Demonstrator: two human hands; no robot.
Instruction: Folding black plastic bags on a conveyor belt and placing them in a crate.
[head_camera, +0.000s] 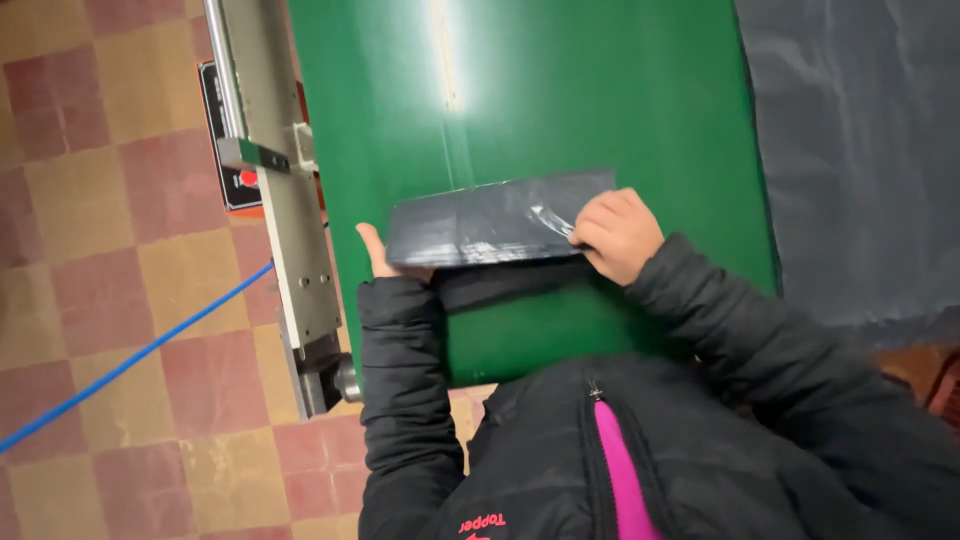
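Note:
A flat dark grey plastic sheet or bag (490, 220) is held just above a green conveyor belt (560, 90). My left hand (378, 255) grips its left lower corner, mostly hidden under the sheet with only the thumb showing. My right hand (617, 235) pinches the sheet's right edge with curled fingers. Both arms wear black padded jacket sleeves, and the jacket front with a pink zip strip fills the bottom of the view.
A grey metal side rail (290, 220) of the conveyor runs along the belt's left, with a roller end (345, 380) and a red button panel (235, 180). A blue hose (130, 360) crosses the checkered tile floor. Dark plastic sheeting (860, 150) lies at right.

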